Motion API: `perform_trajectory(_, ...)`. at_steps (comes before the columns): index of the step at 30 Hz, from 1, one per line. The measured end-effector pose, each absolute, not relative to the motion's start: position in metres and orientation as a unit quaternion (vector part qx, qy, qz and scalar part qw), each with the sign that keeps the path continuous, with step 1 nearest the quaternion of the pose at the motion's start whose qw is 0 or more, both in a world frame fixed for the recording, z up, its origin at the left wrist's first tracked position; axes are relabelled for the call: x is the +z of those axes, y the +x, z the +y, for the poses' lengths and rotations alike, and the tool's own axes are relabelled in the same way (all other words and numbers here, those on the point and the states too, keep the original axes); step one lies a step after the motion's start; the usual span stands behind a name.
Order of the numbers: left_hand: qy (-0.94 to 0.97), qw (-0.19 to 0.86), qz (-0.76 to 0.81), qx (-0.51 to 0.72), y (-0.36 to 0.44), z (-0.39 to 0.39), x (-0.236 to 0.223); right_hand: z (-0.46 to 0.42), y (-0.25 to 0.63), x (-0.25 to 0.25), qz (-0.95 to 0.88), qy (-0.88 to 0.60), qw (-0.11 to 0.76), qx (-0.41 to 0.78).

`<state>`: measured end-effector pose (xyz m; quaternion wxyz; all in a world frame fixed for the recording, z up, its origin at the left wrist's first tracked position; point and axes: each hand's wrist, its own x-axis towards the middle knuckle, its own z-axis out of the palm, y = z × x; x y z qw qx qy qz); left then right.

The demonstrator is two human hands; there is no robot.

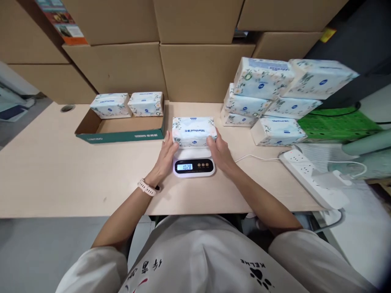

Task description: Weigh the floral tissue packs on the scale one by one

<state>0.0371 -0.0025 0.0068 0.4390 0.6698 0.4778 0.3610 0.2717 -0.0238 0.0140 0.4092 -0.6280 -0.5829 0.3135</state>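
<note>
Before me is the wide, pale wooden table; on its right stands a stack of white floral tissue packs, on its left a shallow green-and-brown cardboard tray holds two more. One rectangular white floral tissue pack lies on the white plastic scale — my left hand and my right hand are clamped on the pack's two sides. The small lit display shows 1028.

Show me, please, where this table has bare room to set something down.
The widest bare patch of tabletop is left of the left hand, in front of the open box. A smaller one lies between the right forearm, power strip and white cable. Crowded: back right, with stacked tissue packs, and around the scale.
</note>
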Motion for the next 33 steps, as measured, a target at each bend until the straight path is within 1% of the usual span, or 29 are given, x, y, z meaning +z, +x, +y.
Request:
perform_trajectory(3,0.721,0.408,0.465,0.313,0.05,0.002,0.033,-0.023,0.284,0.028,-0.568,-0.644,0.424,0.287)
perform_trajectory(7,0.781,0.417,0.413,0.216,0.09,0.014,0.058,-0.023,0.332,0.032,-0.535,-0.693,0.456,0.161)
perform_trajectory(10,0.81,0.444,0.364,0.118,0.127,0.026,0.054,-0.023,0.373,0.018,-0.501,-0.741,0.44,0.08)
perform_trajectory(13,0.839,0.435,0.322,0.058,0.153,0.033,0.044,-0.023,0.395,0.0,-0.487,-0.768,0.415,0.035)
perform_trajectory(15,0.85,0.415,0.319,0.063,0.154,0.039,0.045,-0.026,0.396,-0.006,-0.511,-0.756,0.409,-0.019)
perform_trajectory(16,0.852,0.403,0.323,0.086,0.149,0.042,0.048,-0.028,0.394,-0.006,-0.525,-0.745,0.407,-0.052)
perform_trajectory(17,0.85,0.391,0.331,0.126,0.139,0.048,0.053,-0.03,0.39,-0.004,-0.537,-0.734,0.408,-0.08)
perform_trajectory(19,0.825,0.36,0.358,0.251,0.106,0.067,0.066,-0.032,0.379,0.006,-0.558,-0.711,0.415,-0.104)
perform_trajectory(21,0.754,0.319,0.403,0.409,0.061,0.094,0.079,-0.028,0.363,0.022,-0.587,-0.68,0.434,-0.061)
perform_trajectory(23,0.629,0.275,0.481,0.546,0.014,0.126,0.086,-0.013,0.344,0.039,-0.62,-0.635,0.459,0.054)
perform_trajectory(24,0.554,0.262,0.529,0.587,-0.007,0.141,0.087,-0.001,0.332,0.047,-0.632,-0.607,0.465,0.127)
perform_trajectory(26,0.439,0.273,0.604,0.607,-0.04,0.164,0.084,0.031,0.303,0.061,-0.649,-0.549,0.455,0.264)
perform_trajectory(28,0.394,0.296,0.639,0.591,-0.059,0.176,0.076,0.07,0.268,0.071,-0.667,-0.52,0.413,0.338)
perform_trajectory(30,0.392,0.313,0.647,0.574,-0.067,0.181,0.067,0.11,0.23,0.077,-0.683,-0.544,0.346,0.344)
perform_trajectory(33,0.393,0.34,0.648,0.557,-0.067,0.186,0.058,0.161,0.179,0.079,-0.699,-0.56,0.3,0.33)
